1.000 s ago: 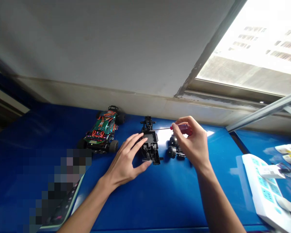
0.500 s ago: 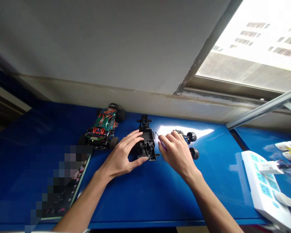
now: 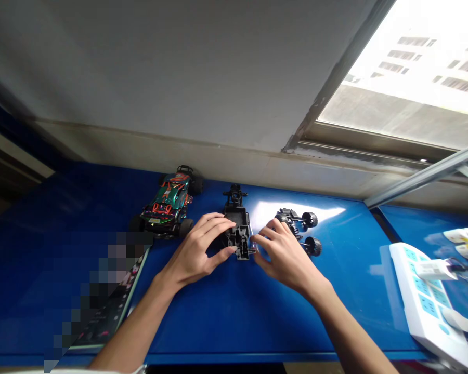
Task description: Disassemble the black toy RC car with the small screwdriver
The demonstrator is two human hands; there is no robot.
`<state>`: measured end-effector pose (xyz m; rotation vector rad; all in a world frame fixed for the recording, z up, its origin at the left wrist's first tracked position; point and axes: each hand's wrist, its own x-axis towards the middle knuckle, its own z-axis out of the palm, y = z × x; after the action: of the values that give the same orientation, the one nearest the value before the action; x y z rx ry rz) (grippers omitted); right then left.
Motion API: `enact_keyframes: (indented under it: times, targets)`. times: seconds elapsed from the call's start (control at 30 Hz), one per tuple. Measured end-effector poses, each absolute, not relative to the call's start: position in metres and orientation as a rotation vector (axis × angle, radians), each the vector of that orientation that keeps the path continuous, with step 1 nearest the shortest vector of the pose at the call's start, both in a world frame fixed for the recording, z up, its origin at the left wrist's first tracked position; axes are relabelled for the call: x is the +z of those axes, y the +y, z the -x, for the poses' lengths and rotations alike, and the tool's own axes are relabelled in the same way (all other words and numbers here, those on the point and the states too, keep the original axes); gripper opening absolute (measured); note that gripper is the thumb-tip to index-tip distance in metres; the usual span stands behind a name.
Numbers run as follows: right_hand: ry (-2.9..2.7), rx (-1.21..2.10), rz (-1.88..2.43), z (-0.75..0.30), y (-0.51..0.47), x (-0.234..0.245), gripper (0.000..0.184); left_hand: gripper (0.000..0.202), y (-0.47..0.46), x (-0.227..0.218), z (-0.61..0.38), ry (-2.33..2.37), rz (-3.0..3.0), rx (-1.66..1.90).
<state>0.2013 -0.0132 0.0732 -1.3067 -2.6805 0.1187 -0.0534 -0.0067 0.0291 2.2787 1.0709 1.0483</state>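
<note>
A black plastic toy car chassis (image 3: 239,234) lies on the blue table with its open compartments facing up. My left hand (image 3: 198,244) grips it from the left side, fingers over its middle and thumb at its near end. Pinched in the fingertips of my right hand (image 3: 278,249) is a thin rod-like tool (image 3: 251,230), held close along the chassis's right edge. The fingers hide most of the tool, so its exact kind does not show. Just beyond my right hand sits a black axle assembly (image 3: 290,215) with two wheels, partly covered by that hand.
A green and orange toy car (image 3: 167,202) stands behind my left hand. At the left lies a dark flat panel with a pale edge (image 3: 134,278), partly pixelated. A white power strip (image 3: 425,296) with plugs is on the right, near a metal frame bar (image 3: 421,174). A wall rises behind.
My right hand has turned, bringing the thin tool from a slant beside the chassis to lie along its right edge. More of the wheeled axle assembly shows. My left hand keeps its hold.
</note>
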Motion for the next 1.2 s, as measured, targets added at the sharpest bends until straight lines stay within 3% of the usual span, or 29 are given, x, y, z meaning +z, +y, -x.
enact_keyframes:
  times: [0.27, 0.4, 0.57, 0.73, 1.2]
  targets:
    - [-2.437, 0.493, 1.146, -0.198, -0.001, 0.087, 0.055, 0.077, -0.007, 0.032, 0.054, 1.064, -2.335, 0.984]
    - [-2.394, 0.548, 1.067, -0.191, 0.007, 0.079, 0.061, 0.090, -0.008, 0.033, 0.052, 1.046, -2.332, 0.993]
    - [-2.322, 0.556, 1.021, -0.189, 0.008, 0.069, 0.061, 0.068, -0.009, 0.033, 0.047, 1.073, -2.304, 1.024]
    - [-2.311, 0.551, 1.027, -0.192, 0.007, 0.062, 0.058, 0.063, -0.011, 0.038, 0.043, 1.083, -2.242, 1.071]
    - [-2.183, 0.521, 1.089, -0.195, 0.005, 0.050, 0.079, 0.056, -0.014, 0.045, 0.041, 1.030, -2.142, 1.179]
